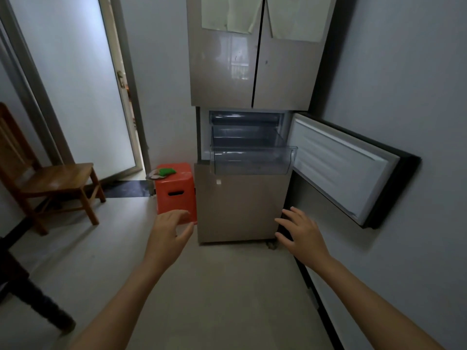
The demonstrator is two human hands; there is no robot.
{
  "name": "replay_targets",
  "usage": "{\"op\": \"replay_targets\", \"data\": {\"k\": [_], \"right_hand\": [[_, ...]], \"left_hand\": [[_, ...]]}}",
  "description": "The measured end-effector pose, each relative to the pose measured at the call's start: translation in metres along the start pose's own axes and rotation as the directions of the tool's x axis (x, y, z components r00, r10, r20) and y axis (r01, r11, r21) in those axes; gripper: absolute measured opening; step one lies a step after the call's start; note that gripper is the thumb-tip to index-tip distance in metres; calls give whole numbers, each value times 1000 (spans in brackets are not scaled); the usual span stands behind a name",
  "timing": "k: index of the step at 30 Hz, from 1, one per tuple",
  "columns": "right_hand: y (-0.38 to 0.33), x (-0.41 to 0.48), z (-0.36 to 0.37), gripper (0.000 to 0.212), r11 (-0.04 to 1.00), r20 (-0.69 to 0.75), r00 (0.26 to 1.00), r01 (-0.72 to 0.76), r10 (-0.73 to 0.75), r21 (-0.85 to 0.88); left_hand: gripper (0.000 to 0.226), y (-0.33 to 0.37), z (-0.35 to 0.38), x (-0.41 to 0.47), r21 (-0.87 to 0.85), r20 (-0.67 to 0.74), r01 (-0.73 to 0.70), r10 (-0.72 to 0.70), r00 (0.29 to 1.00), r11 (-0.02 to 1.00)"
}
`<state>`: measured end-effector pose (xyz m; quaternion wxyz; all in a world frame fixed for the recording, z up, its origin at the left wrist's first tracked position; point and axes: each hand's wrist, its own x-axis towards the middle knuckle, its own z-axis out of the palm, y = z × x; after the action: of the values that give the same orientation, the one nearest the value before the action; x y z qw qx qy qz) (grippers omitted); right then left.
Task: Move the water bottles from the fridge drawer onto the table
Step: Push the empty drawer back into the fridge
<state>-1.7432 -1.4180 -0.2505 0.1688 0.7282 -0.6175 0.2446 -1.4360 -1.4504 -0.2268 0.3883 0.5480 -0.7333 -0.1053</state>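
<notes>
Both arms reach forward toward the fridge [242,205]. The left hand [168,224] is released, with the fingers spread and a little bent, and it holds nothing. It appears in front of the lower edge of an orange plastic stool [177,190]. The right hand [300,229] is also released, with the fingers straight and apart. It is near the lower right corner of the fridge, under the open compartment door [341,162], which is swung out to the right.

The clear plastic fridge drawer [252,160] is pulled partly out of the middle compartment. It lies higher than both hands and between them, well apart from each. Where the water bottles are, I cannot tell from this view.

A small green thing [165,171] lies on the stool. A wooden chair [55,180] stands at the left, and a dark furniture leg [32,296] is at the lower left edge.
</notes>
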Motion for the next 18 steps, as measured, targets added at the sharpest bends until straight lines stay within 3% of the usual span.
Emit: {"op": "replay_targets", "data": {"k": [4,9,15,18], "right_hand": [[23,60,31,44,1000,23,999,-30,30,-9],[52,125,63,34,994,83,991,-97,101,-48],[77,150,92,37,985,168,978,-103,127,-140],[105,161,105,40,976,204,966,-123,159,-181]], "left_hand": [[28,-29,31,67,-36,14,24,-24,1000,999],[27,-52,66,149,-102,46,5,-1,999,995],[45,-79,118,202,-172,173,62,-32,984,983],[35,-83,147,224,-135,188,67,-41,981,989]]}}
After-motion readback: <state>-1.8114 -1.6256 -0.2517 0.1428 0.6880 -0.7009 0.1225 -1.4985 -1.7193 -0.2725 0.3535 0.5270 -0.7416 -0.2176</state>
